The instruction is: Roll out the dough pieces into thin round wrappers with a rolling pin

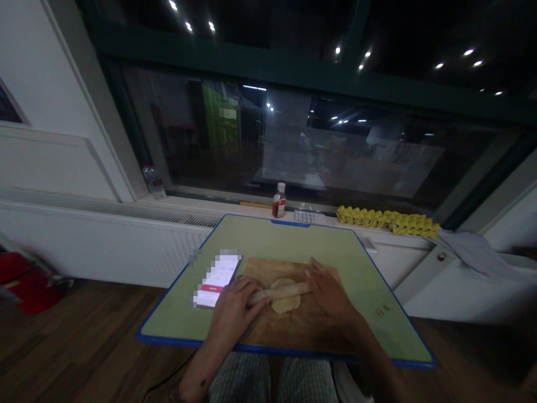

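A pale wooden rolling pin (282, 292) lies across a flat, uneven-edged round of dough (286, 304). The dough rests on a wooden cutting board (293, 330). My left hand (238, 301) is closed around the pin's left end, thumb along the near side. At the other end, my right hand (329, 291) grips the pin, with its fingers pointing forward and one stretched out over the board. The palms hide both tips of the pin.
The board sits on a green table with a blue rim (268, 224). Left of it lies a lit phone (218, 280), partly pixelated. On the sill stand a small bottle (279, 201), a white keypad-like object (305, 216) and yellow egg cartons (388, 220). A red bucket (27, 282) is on the floor.
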Demonstrator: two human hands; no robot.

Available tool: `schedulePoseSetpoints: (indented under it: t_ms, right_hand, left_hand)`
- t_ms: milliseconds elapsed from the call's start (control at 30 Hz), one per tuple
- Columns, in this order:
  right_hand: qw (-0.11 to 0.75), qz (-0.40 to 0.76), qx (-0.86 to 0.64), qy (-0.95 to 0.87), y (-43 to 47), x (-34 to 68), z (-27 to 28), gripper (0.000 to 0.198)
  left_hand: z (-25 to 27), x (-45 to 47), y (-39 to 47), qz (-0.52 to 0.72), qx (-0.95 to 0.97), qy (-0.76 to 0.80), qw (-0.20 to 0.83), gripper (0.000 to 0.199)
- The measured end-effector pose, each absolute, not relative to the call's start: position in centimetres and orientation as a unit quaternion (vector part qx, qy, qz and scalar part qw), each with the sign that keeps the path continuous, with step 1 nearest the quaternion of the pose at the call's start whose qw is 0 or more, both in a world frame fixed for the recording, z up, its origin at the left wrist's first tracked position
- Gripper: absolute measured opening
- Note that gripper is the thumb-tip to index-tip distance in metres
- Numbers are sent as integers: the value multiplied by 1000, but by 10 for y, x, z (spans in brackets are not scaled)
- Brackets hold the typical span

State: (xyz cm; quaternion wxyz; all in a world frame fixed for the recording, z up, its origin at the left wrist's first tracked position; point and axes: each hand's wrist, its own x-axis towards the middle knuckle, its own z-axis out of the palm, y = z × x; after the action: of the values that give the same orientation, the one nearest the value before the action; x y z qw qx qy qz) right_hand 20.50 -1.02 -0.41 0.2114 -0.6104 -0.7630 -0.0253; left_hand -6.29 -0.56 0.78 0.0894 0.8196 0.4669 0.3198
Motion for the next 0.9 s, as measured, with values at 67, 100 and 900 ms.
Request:
schedulePoseSetpoints:
  t_ms: [67, 100, 900]
  right_hand:
    - [219, 15, -627, -748, 2, 206, 3, 50]
    - [220, 26, -630, -745, 9, 205, 6, 51]
    - [80, -74, -620, -777, 39, 183, 3, 42]
  left_hand:
    - [12, -63, -4, 322, 820, 466, 79, 18]
    - [15, -62, -2, 324, 820, 467, 74, 20]
    - [-1, -53, 43, 241, 859, 450, 38, 42]
